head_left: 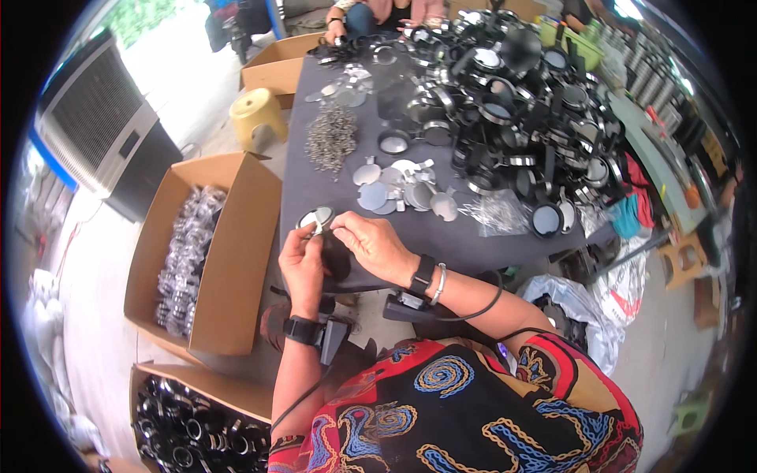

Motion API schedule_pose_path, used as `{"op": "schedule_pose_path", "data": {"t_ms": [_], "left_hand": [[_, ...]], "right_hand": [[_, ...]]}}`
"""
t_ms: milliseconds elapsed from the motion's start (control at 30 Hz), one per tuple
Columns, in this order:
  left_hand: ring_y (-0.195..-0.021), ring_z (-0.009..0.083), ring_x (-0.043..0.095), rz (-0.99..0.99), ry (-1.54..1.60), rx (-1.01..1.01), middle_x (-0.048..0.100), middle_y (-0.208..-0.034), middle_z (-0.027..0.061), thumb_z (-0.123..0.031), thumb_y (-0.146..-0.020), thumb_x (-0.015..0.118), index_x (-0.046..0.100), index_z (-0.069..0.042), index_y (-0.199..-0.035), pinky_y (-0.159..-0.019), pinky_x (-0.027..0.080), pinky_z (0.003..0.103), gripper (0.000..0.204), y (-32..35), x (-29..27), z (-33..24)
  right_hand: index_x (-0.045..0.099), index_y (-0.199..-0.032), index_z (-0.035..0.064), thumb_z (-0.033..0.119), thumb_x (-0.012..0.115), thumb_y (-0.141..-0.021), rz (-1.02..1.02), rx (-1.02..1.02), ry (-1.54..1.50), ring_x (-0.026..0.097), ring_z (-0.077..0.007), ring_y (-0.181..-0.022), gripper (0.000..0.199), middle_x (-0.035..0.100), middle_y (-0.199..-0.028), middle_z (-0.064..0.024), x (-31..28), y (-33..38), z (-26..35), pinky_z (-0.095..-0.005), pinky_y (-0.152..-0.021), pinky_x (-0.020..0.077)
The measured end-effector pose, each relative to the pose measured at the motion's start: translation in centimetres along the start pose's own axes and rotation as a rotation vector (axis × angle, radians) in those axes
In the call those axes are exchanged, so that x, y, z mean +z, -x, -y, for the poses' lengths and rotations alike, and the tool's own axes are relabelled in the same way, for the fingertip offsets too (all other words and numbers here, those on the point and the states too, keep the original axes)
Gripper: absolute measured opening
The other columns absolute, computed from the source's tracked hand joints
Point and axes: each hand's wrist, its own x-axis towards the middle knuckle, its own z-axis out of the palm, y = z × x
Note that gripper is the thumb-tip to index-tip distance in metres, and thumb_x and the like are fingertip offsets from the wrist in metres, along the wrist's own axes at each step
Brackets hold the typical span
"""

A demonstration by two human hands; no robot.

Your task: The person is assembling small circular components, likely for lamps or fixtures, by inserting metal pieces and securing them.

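At the table's near left edge my left hand (302, 256) grips a round black lid-like part (317, 216) with a pale disc and a light tab on its face. Close on its right, my right hand (369, 243) is closed in a pinch at the part's edge; whatever lies between those fingertips is too small to make out. Beyond my hands lies a loose group of flat silver discs with tabs (410, 188). Farther off is a heap of small metal pieces (331, 135), and a single black-rimmed round part (393, 142) lies to its right.
A large pile of black and silver round parts (505, 102) covers the table's far right. A clear bag of small metal pieces (498, 214) lies nearer. Cardboard boxes (236, 260) and a yellow stool (259, 117) stand left. Across the table, another person's hand (336, 31) is near black parts.
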Motion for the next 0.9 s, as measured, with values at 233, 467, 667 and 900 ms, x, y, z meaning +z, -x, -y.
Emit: {"op": "schedule_pose_path", "data": {"t_ms": [233,467,667,900], "left_hand": [[-0.043,0.0026,0.041,0.011,-0.049,-0.021,0.050,-0.059,-0.0035,-0.003,-0.089,0.054,0.062,-0.001,-0.104,-0.037,0.037,0.019,0.017,-0.5,1.2,-0.8],[-0.044,0.0022,0.041,-0.004,-0.041,-0.018,0.050,-0.060,-0.0035,-0.003,-0.089,0.054,0.062,-0.001,-0.103,-0.037,0.037,0.019,0.016,-1.3,0.6,-0.6],[-0.047,0.0022,0.044,-0.001,-0.050,-0.043,0.050,-0.064,-0.0053,-0.007,-0.089,0.058,0.062,-0.004,-0.100,-0.038,0.038,0.020,0.012,-0.4,0.6,-1.0],[-0.047,0.0017,0.045,0.030,0.039,-0.048,0.056,-0.066,-0.0034,-0.005,-0.089,0.058,0.061,-0.003,-0.101,-0.040,0.036,0.020,0.013,0.6,0.7,-0.1]], "right_hand": [[0.063,-0.091,0.0031,0.001,0.055,-0.084,-0.085,0.088,0.382,0.062,-0.0289,-0.072,0.011,0.062,-0.083,-0.0137,-10.8,3.7,-3.3,-0.0364,-0.065,0.0490],[0.062,-0.080,0.0012,0.007,0.057,-0.080,0.138,0.209,0.955,0.062,-0.0367,-0.075,0.007,0.060,-0.082,-0.0181,-15.6,4.1,-6.3,-0.0442,-0.065,0.0512],[0.066,-0.074,0.0016,0.005,0.060,-0.072,0.228,0.125,1.243,0.066,-0.0297,-0.073,0.007,0.062,-0.076,-0.0153,-14.5,4.1,-5.7,-0.0381,-0.062,0.0539],[0.066,-0.069,0.0026,0.007,0.062,-0.071,0.423,-0.012,1.314,0.066,-0.0262,-0.075,0.007,0.065,-0.074,-0.0130,-15.1,3.4,-5.9,-0.0347,-0.063,0.0546]]}}
